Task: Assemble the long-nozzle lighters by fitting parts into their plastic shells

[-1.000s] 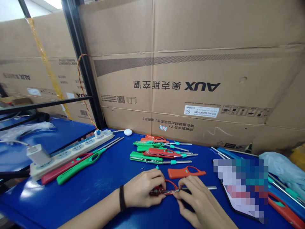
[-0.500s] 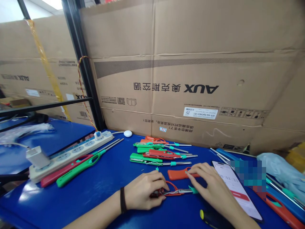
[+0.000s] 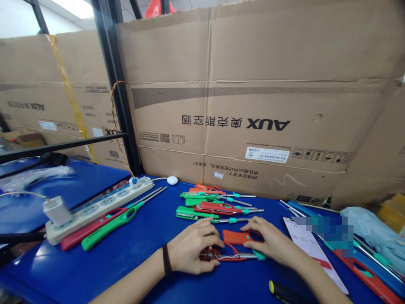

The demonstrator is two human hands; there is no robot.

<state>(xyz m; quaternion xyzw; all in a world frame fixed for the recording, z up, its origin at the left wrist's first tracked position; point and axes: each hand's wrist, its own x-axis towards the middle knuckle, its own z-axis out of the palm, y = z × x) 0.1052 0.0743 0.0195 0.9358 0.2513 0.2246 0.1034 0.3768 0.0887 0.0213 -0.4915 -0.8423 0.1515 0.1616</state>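
On the blue table, my left hand [image 3: 196, 248] is closed around the handle end of an opened orange stick lighter [image 3: 232, 256], whose white wire and metal tube show. The fingers hide much of that handle. My right hand [image 3: 266, 240] pinches a loose orange lighter handle shell [image 3: 233, 237] by its loop end, just behind the opened lighter. A teal piece [image 3: 259, 255] sits on the tube near my right hand. Farther back lie several opened lighters, among them a green one [image 3: 196, 213] and a red one [image 3: 215, 207].
To the left, a white power strip [image 3: 101, 206] lies beside a closed green lighter [image 3: 107, 230] and a red one [image 3: 91, 226]. On the right are a phone [image 3: 311, 249] showing a timer and more lighters [image 3: 368, 274]. A screwdriver [image 3: 284, 291] lies in front. Cardboard [image 3: 253, 55] stands behind.
My right hand has shifted from the shell's middle and the lighter's teal piece to grip the shell's loop end. My left hand keeps its hold. The view has tilted slightly upward.
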